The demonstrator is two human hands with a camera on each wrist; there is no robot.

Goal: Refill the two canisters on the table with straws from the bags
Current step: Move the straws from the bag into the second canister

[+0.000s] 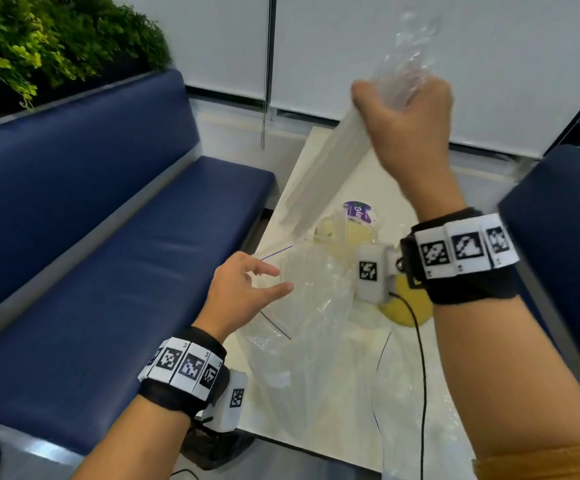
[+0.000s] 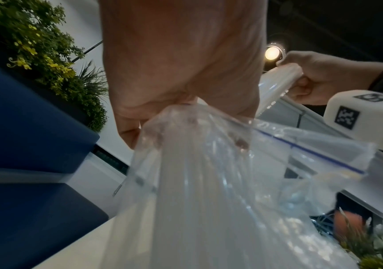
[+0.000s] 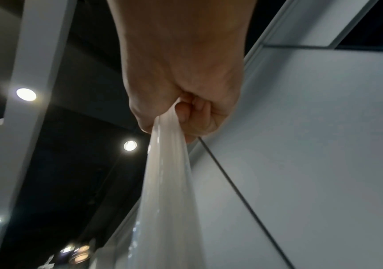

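My right hand (image 1: 406, 109) is raised above the table and grips the top of a long bundle of white straws (image 1: 319, 174) in a clear wrapper. The bundle slants down and left toward a clear canister (image 1: 337, 230) with a purple label. The right wrist view shows the fingers (image 3: 193, 112) curled round the bundle (image 3: 167, 182). My left hand (image 1: 247, 285) is low at the table's left edge and pinches a crumpled clear zip bag (image 1: 309, 306) with a blue seal line (image 2: 308, 149). The bag (image 2: 220, 182) bunches at the fingertips. A yellow round object (image 1: 406, 310) is partly hidden behind my right wrist.
The white table (image 1: 316, 157) runs between a blue bench (image 1: 125, 254) on the left and a blue seat back (image 1: 565, 237) on the right. Green plants (image 1: 39, 39) stand behind the bench. White blinds (image 1: 489, 64) close the far side. A black cable (image 1: 420, 358) hangs from my right wrist.
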